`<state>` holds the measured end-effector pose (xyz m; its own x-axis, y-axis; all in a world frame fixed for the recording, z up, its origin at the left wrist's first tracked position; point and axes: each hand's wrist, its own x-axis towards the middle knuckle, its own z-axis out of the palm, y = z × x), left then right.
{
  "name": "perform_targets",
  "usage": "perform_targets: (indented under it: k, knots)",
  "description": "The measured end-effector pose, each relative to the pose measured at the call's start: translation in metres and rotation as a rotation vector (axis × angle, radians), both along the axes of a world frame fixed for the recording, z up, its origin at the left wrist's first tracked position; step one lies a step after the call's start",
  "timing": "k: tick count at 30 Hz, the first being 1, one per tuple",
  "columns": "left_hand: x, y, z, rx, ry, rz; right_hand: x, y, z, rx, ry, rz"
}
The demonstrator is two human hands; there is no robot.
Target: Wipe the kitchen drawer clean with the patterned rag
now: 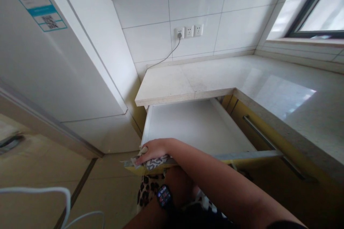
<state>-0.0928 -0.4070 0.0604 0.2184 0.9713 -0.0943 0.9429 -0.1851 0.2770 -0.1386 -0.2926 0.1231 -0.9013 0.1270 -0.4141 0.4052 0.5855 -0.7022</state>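
My right hand point(154, 149) reaches across from the lower right, its fingers closed on a patterned cloth point(156, 163). It presses the cloth over the left end of the top edge of a pulled-out drawer point(193, 125). The drawer has a white inside, and its yellow front carries a greyish top edge point(242, 155). Below that front, partly behind my right forearm, is my left hand point(178, 182); its fingers are hidden in shadow. A dark smartwatch point(164, 196) is strapped to my left wrist.
A pale countertop point(172, 86) overhangs the drawer and turns right towards a window point(322, 10). On the left stands a white refrigerator point(61, 61). A cord point(166, 58) runs from a wall socket point(179, 33). A cabinet handle point(259, 132) sticks out at right. White tubing point(67, 200) shows at lower left.
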Motion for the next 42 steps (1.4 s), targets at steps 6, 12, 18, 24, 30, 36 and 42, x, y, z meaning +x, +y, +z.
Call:
perform_targets:
  k: [6,12,18,24,30,36,42]
  knots:
    - [-0.001,-0.002,0.007,0.061,-0.088,-0.049,0.028,0.011,0.001,-0.015,-0.071,-0.031]
    - [-0.004,-0.005,0.019,0.028,-0.056,-0.075,0.076,0.023,0.007,0.072,-0.116,-0.066]
    - [-0.005,-0.006,0.013,0.048,0.045,-0.079,0.136,0.038,0.005,0.060,-0.135,-0.187]
    - [-0.003,-0.008,0.012,0.069,0.082,-0.060,0.157,0.045,0.004,0.012,-0.109,-0.270]
    - [-0.002,-0.009,0.012,0.075,0.107,-0.073,0.155,0.046,0.001,-0.049,-0.087,-0.291]
    - [-0.002,-0.009,0.011,0.066,0.104,-0.054,0.156,0.045,0.001,-0.041,-0.067,-0.291]
    - [-0.002,-0.008,0.009,0.061,0.110,-0.048,0.156,0.045,0.001,0.029,-0.060,-0.324]
